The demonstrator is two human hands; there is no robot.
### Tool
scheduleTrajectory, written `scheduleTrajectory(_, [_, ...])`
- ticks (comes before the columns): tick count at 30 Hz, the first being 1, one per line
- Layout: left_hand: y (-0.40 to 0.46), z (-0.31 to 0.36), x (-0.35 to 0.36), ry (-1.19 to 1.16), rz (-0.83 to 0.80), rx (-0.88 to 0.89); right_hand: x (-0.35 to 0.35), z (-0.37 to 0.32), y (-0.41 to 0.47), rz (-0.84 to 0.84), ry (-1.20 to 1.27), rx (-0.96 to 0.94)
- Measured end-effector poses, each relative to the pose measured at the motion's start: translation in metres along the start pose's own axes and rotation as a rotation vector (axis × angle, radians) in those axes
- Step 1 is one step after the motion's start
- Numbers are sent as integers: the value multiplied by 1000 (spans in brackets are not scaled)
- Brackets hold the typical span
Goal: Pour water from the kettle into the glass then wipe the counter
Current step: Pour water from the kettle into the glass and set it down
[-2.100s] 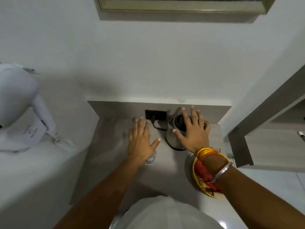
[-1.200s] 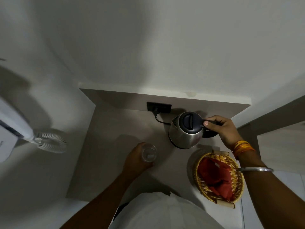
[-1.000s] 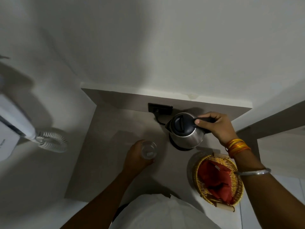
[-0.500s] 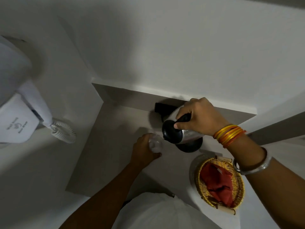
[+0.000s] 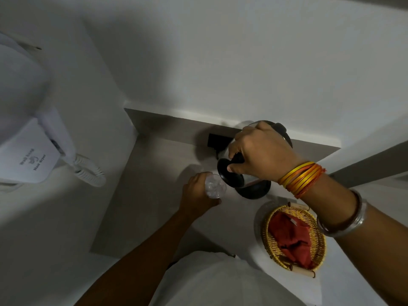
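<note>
Right hand clenched round tipped kettle, left hand gripping water-filled glass.

Kettle right of glass, basket nearer right

Likely a hotel room: wall-mounted hair dryer beside a counter with kettle.

The right hand covers most of the kettle, handle included, so the grip itself goes unseen. The spout cannot be made out, nor any stream. The left hand hides the near side of the glass (its water level is unreadable). The kettle hides part of its base. The dryer is cut by the left edge.
</note>
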State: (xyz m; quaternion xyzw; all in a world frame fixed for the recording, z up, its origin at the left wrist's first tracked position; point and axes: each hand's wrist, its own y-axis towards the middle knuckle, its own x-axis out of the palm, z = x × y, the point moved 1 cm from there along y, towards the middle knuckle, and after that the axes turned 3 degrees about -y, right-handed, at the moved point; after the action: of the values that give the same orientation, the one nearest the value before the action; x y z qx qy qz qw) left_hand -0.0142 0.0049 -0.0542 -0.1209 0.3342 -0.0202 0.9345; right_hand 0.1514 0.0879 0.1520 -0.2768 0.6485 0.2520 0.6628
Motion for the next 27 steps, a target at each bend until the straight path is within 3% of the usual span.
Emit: scheduleTrajectory(27, [-7, 5, 2, -3, 23, 60, -26, -26, -10, 4, -220, -85])
